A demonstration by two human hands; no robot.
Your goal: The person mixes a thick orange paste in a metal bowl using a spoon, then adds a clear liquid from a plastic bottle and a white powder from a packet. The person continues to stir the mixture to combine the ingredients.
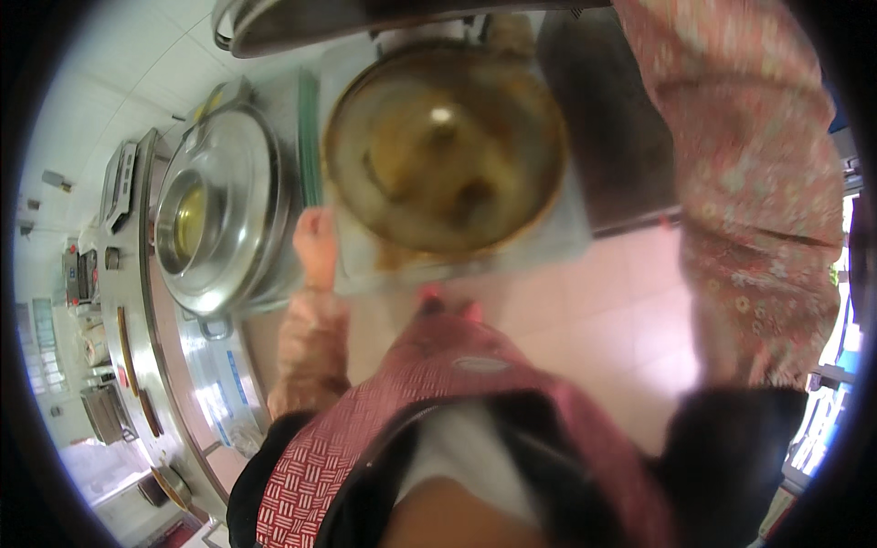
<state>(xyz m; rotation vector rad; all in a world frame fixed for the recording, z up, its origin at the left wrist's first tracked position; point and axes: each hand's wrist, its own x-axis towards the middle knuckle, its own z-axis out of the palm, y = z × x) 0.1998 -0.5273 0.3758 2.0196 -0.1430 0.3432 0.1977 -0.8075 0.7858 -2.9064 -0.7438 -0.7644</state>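
While the left hand (316, 239), fingers curled, was just beside the round brown vessel (530, 173), I could not tell whether it grasped anything; the right hand was out of sight, its grip unknown; the vessel stood on a pale surface (568, 233), right of 1 steel bowl (167, 226)

I see a wide silver pot (239, 146) with a small metal bowl (171, 253) on top, yellow liquid (190, 219) inside. Left of the pot runs a metal bench (135, 292); beyond the pot rises a white tiled wall (137, 46).
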